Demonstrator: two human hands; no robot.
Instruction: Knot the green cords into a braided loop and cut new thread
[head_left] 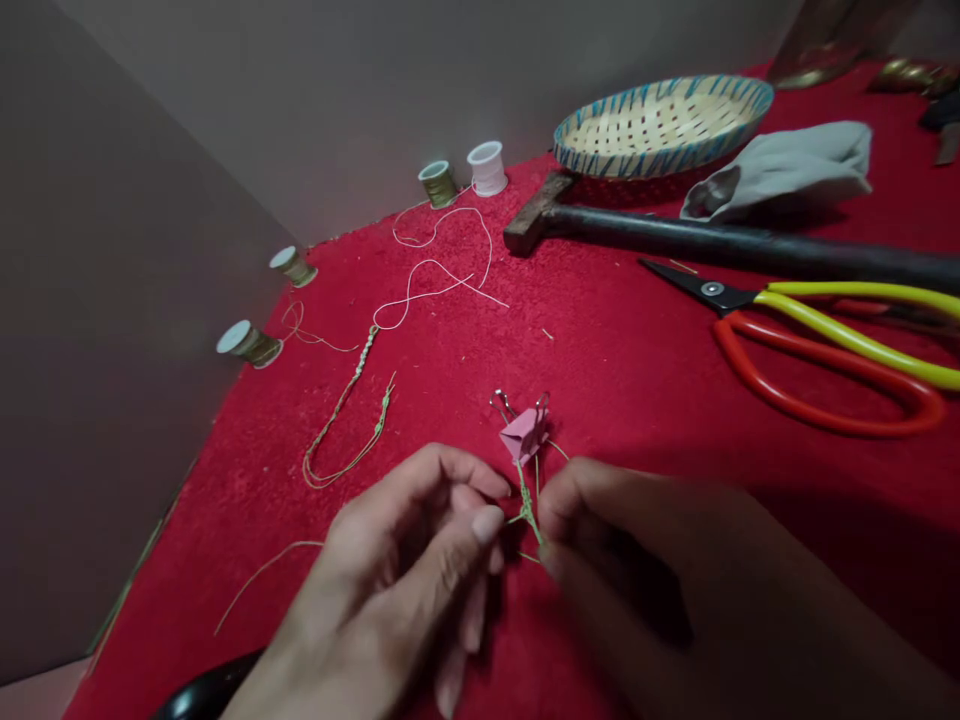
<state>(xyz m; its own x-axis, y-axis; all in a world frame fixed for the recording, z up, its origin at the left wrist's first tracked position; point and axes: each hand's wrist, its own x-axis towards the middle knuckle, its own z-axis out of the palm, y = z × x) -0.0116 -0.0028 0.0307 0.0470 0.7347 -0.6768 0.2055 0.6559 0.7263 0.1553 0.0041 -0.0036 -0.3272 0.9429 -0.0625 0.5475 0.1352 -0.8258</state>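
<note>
A pink binder clip (525, 434) with silver wire handles lies on the red cloth and grips the top of a thin green knotted cord (527, 503). My left hand (405, 570) is to the left of the knots, its thumb and fingers closed on a strand running out from them. A loose thread (262, 580) trails out on the left behind this hand. On the other side my right hand (622, 560) pinches the cord's lower strands between thumb and forefinger. Its palm and remaining fingers are in shadow.
A finished-looking braided cord (334, 415) lies left of the clip. Thread spools (251, 343) stand along the wall. Behind and to the right are a hammer (675, 232), red-and-yellow-handled scissors (817, 340), a woven basket (664, 125) and a grey cloth pouch (787, 170).
</note>
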